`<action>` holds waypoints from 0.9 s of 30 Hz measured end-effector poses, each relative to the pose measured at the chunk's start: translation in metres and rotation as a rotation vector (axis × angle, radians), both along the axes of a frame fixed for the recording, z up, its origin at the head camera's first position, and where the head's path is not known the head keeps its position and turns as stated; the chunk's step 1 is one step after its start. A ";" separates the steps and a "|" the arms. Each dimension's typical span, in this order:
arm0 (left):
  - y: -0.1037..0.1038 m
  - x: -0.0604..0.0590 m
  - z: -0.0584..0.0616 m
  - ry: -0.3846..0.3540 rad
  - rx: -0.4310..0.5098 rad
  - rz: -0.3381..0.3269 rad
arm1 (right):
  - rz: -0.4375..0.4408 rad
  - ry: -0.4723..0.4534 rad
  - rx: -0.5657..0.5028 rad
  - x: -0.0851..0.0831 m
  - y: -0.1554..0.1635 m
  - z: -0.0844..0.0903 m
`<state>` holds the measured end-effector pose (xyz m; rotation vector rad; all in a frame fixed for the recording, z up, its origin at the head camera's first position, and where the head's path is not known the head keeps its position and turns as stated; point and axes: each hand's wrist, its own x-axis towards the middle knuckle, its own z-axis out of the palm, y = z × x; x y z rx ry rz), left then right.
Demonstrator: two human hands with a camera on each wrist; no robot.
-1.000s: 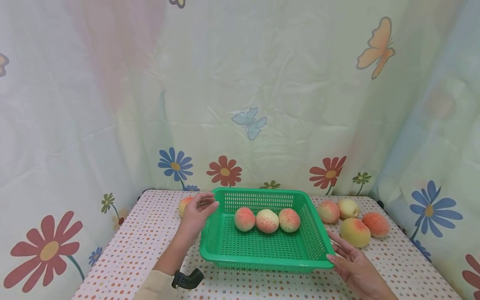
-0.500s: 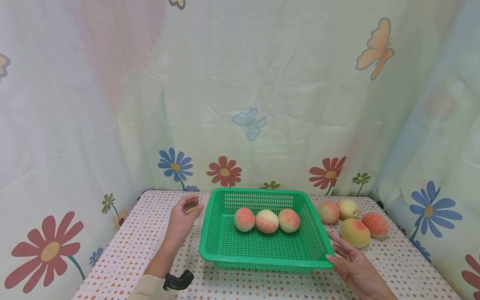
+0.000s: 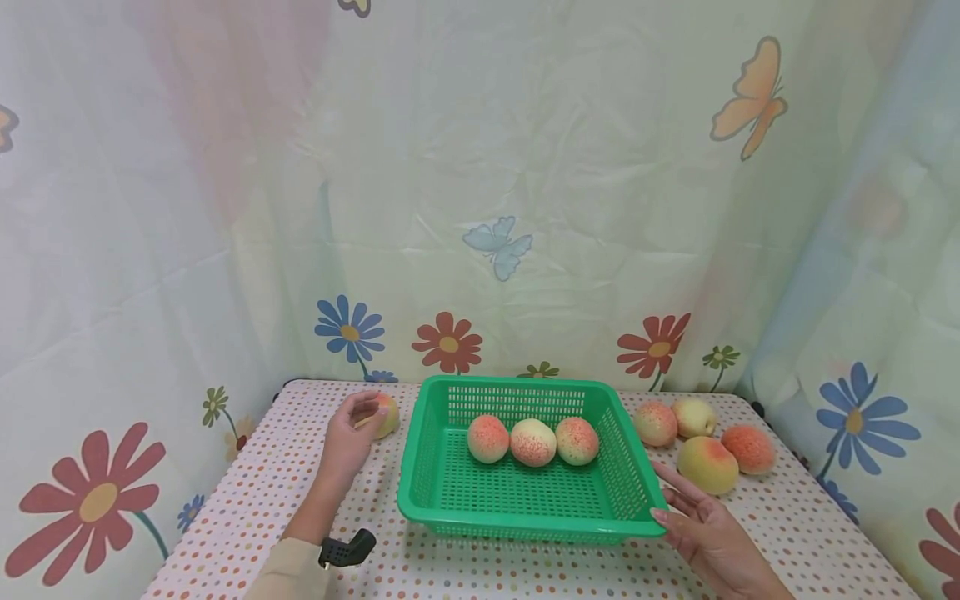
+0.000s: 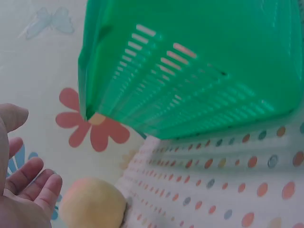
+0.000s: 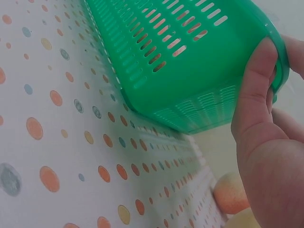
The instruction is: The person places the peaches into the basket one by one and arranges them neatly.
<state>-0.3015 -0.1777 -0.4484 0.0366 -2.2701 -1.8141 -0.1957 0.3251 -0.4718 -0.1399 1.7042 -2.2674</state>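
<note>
A green plastic basket [image 3: 517, 527] stands mid-table with three peaches in a row inside: a left one [image 3: 488, 439], a middle one [image 3: 533, 442] and a right one [image 3: 577, 441]. My right hand [image 3: 708, 533] grips the basket's right front corner. In the right wrist view its thumb [image 5: 259, 78] lies against the outside just under the rim. Left of the basket, my left hand [image 3: 347, 437] is beside a yellow-red peach [image 3: 389, 415] and partly covers it in the head view. The left wrist view shows the fingers [image 4: 35, 183] loosely bent near that peach, holding nothing.
To the right of the basket lie a speckled peach [image 3: 656, 424], a pale yellow fruit [image 3: 693, 416], a large yellow-red peach [image 3: 707, 465] and a redder peach [image 3: 748, 449]. A dotted cloth [image 3: 480, 575] covers the table. A flowered curtain [image 3: 570, 167] hangs behind it.
My left hand has moved left, away from the basket's left rim, to the peach there, which shows more now. The right hand and the basket stay as they were.
</note>
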 end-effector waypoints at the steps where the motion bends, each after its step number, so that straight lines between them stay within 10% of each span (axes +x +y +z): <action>1: -0.002 -0.001 -0.001 -0.005 0.005 0.002 | 0.004 0.002 -0.002 0.000 0.000 0.000; 27: -0.021 -0.038 -0.037 0.058 -0.032 0.109 | 0.078 0.039 -0.064 0.001 0.002 -0.003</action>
